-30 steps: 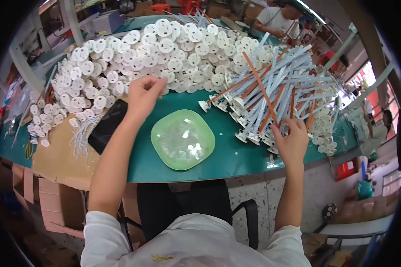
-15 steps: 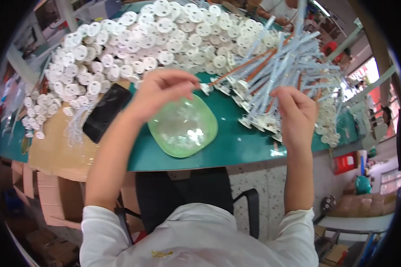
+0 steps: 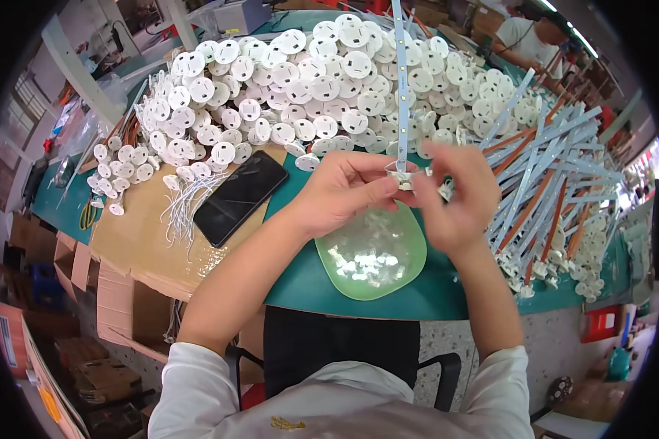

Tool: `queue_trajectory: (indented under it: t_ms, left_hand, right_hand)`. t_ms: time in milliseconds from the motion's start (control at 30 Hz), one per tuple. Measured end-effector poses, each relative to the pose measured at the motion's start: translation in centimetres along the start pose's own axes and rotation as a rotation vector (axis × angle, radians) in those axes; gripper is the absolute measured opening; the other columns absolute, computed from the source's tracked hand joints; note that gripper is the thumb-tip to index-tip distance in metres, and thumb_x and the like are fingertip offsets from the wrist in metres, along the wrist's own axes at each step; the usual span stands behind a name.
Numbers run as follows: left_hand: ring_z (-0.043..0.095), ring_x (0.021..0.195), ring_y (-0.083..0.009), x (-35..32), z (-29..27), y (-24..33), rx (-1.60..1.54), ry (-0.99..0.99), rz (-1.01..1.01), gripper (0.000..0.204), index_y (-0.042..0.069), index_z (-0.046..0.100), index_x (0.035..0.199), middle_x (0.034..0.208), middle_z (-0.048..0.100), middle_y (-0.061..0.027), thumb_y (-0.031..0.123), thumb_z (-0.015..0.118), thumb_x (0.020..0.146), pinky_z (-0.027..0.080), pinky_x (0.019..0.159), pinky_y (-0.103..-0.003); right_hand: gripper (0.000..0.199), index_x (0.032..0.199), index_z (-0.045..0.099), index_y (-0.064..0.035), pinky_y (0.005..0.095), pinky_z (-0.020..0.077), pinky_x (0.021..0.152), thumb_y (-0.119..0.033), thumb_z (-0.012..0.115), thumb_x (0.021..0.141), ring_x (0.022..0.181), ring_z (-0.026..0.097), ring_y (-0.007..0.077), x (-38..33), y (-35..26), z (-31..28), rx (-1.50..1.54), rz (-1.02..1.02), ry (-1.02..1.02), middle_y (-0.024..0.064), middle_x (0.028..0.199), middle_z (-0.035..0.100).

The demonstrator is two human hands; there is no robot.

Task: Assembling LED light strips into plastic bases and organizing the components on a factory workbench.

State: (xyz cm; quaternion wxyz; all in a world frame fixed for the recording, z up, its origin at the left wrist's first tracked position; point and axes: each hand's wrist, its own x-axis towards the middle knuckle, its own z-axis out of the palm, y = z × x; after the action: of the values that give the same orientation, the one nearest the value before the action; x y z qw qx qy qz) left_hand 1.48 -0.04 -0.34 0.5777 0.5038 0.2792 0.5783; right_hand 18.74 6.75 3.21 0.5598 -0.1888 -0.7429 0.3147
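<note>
My left hand (image 3: 348,189) is closed in a pinch on the white end piece of an LED strip (image 3: 403,95). The strip is a narrow, pale rigid bar with small yellow chips, and it stands up from my fingers. Close against the same end is my right hand (image 3: 461,201), its fingers curled and slightly blurred. Whatever its fingertips hold is too small to make out. Beneath both hands lies a green translucent bowl (image 3: 410,282) with small clear shiny pieces in it.
White round discs (image 3: 300,91) are heaped along the back. More strips with brown pieces (image 3: 549,183) pile up at the right. A black phone (image 3: 241,197) and thin white wires (image 3: 187,212) lie on cardboard (image 3: 146,241) at the left. Another person (image 3: 527,44) sits at the far right.
My right hand has come left to meet my left hand over the bowl. An LED strip now stands upright from my left fingers. The whole view has shifted.
</note>
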Motion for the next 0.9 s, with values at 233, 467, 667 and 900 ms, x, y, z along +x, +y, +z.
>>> queue_trajectory:
  t_ms: [233, 467, 667, 900]
  left_hand:
    - [0.063, 0.108, -0.0244, 0.1, 0.7, -0.3, -0.113, 0.010, 0.027, 0.033, -0.007, 0.056, 0.126, 0.118, 0.064, -0.0180, 0.007, 0.056, 0.096, 0.052, 0.095, -0.037]
    - [0.066, 0.095, -0.0155, -0.4, 1.2, -0.8, -0.067, 0.063, 0.062, 0.032, -0.003, 0.060, 0.124, 0.108, 0.068, -0.0118, 0.010, 0.061, 0.095, 0.054, 0.086, -0.031]
    - [0.063, 0.107, -0.0201, -0.6, 0.4, -1.2, -0.083, 0.056, 0.018, 0.035, -0.004, 0.056, 0.128, 0.118, 0.064, -0.0136, 0.009, 0.059, 0.096, 0.052, 0.091, -0.034]
    - [0.064, 0.101, -0.0228, 0.1, -0.2, -0.4, 0.024, 0.021, 0.141, 0.033, -0.003, 0.056, 0.128, 0.117, 0.065, -0.0151, 0.006, 0.056, 0.096, 0.053, 0.088, -0.036]
  right_hand:
    - [0.028, 0.086, 0.069, -0.0012, 0.0279, 0.0481, 0.051, 0.002, 0.078, 0.060, 0.059, 0.061, 0.0207, -0.1, 0.4, -0.9, -0.352, -0.714, -0.076, 0.0078, 0.074, 0.064]
    - [0.025, 0.083, 0.068, -0.0020, 0.0283, 0.0491, 0.049, 0.002, 0.076, 0.060, 0.056, 0.061, 0.0200, -0.7, 0.5, -1.2, -0.390, -0.741, -0.057, 0.0064, 0.071, 0.062]
    - [0.023, 0.086, 0.070, 0.0001, 0.0291, 0.0497, 0.050, 0.005, 0.076, 0.063, 0.057, 0.063, 0.0213, -0.5, 0.8, -1.5, -0.270, -0.670, -0.175, 0.0082, 0.071, 0.064]
    - [0.018, 0.087, 0.070, -0.0010, 0.0250, 0.0485, 0.051, 0.002, 0.078, 0.071, 0.057, 0.064, 0.0186, -0.7, 0.5, -0.2, -0.330, -0.558, -0.054, 0.0090, 0.070, 0.067]
